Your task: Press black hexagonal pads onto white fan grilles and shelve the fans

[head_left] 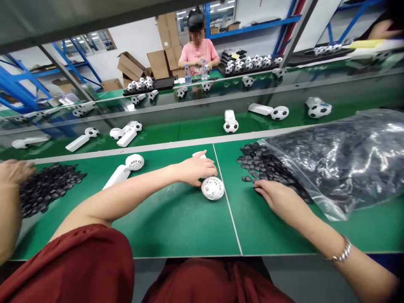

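My left hand (197,168) is wrapped round the handle of a white handheld fan (212,187) lying on the green table (170,219); its round grille head points toward me. My right hand (277,198) rests palm down at the edge of a pile of small black pieces (261,162), fingertips pinched at the pieces; what they hold is too small to make out. The pile spills from a clear plastic bag (344,160) on my right.
A second white fan (124,170) lies left of centre. Another person's hand (14,172) touches a black pile (47,187) at far left. Football-patterned fans (231,122) lie on the conveyor beyond. A person in pink (198,52) works at the far bench.
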`<move>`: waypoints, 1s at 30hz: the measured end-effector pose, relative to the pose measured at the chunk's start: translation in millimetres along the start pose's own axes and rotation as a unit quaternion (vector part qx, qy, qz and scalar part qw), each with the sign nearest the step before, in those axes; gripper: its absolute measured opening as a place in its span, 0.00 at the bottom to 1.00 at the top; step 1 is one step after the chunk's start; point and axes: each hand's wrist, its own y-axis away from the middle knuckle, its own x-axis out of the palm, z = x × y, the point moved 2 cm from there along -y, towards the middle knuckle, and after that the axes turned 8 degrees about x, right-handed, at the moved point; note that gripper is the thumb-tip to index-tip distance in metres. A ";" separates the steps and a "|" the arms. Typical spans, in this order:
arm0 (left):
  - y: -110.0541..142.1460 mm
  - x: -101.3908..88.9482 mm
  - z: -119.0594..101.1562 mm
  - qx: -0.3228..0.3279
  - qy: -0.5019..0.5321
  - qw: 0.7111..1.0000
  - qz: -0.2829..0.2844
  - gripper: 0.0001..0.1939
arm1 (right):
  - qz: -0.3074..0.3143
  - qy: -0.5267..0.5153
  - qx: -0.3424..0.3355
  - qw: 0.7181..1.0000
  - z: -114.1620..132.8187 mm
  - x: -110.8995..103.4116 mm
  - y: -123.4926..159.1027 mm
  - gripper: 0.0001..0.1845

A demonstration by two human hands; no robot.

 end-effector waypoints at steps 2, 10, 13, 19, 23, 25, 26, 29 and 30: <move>-7.1 6.7 -4.4 -0.056 0.031 0.998 0.002 0.20 | -0.008 -0.081 0.041 0.996 5.6 -5.9 4.2 0.07; -7.0 20.9 -56.7 -0.258 0.120 0.955 -0.087 0.38 | 0.028 -0.322 0.095 0.942 51.0 -12.5 5.6 0.05; -7.8 20.2 -56.6 -0.259 0.178 0.943 -0.106 0.37 | 0.010 -0.329 0.064 0.942 61.1 -6.2 -0.9 0.05; -11.1 17.7 -49.3 -0.223 0.273 0.925 -0.142 0.36 | -0.022 -0.326 0.070 0.942 64.1 0.2 -10.3 0.03; -11.3 19.4 -47.8 -0.237 0.281 0.916 -0.162 0.33 | 0.001 -0.358 0.096 0.929 62.9 0.3 -11.5 0.04; -11.6 20.5 -47.1 -0.243 0.294 0.908 -0.172 0.33 | 0.016 -0.378 0.115 0.918 62.0 1.1 -12.1 0.05; -11.8 21.0 -46.8 -0.246 0.301 0.905 -0.176 0.32 | 0.022 -0.386 0.123 0.914 61.7 1.8 -12.5 0.05; -12.3 22.0 -46.6 -0.255 0.308 0.898 -0.182 0.31 | 0.032 -0.408 0.139 0.902 61.3 5.0 -14.0 0.09; -12.4 22.2 -46.9 -0.258 0.306 0.898 -0.184 0.31 | 0.032 -0.417 0.144 0.897 61.4 6.1 -14.4 0.09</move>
